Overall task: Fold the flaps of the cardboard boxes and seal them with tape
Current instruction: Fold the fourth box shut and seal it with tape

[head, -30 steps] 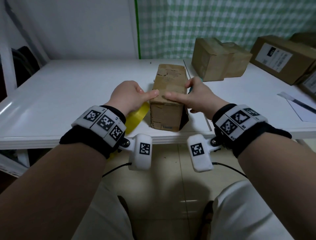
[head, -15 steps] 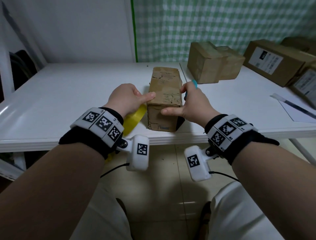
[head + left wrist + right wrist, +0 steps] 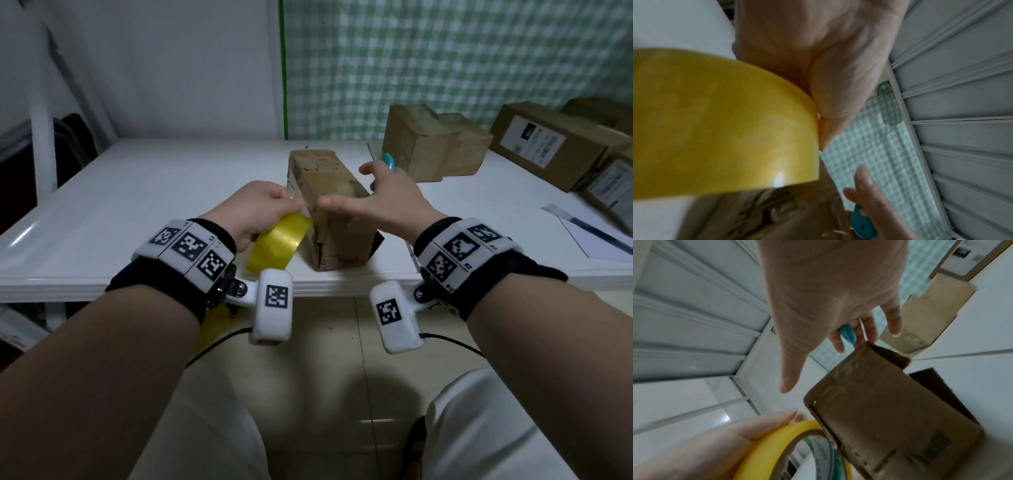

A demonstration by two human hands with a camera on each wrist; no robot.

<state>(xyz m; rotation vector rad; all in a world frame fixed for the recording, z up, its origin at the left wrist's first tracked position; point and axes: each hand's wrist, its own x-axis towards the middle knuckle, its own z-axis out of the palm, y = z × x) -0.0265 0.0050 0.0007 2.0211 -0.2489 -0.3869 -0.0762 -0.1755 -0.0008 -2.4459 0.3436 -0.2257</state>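
Cardboard box [image 3: 330, 209]: long, worn and brown, laid lengthwise on the white worktop [image 3: 137, 205] with its near end close to the front edge. Old tape and torn patches are seen on its top face; a printed mark is seen on the near end in the right wrist view. A dark flap sticks out at its lower right side.

Tape roll [image 3: 279, 241]: yellow, held on edge just left of the box's near end. It is gripped by the left hand [image 3: 255, 209], whose fingers are curled over the roll's rim, with the fingertips pinched together at the box's near top corner. Whether a strip is pulled out to the box cannot be told.

Right hand [image 3: 387, 202]: spread over the top of the box near its front end, thumb pointing left toward the left hand, fingers stretched out and loose. A small teal tool [image 3: 388, 161] is tucked between these fingers; its kind cannot be told. Whether the palm touches the cardboard cannot be told.

Further boxes: two plain brown boxes [image 3: 435, 144] stand together behind and to the right of the main one; boxes with white labels [image 3: 551, 144] lie at the far right. A sheet of paper [image 3: 592, 233] lies near the right front of the worktop.

Backdrop: a green checked cloth [image 3: 445, 61] hangs behind the worktop.
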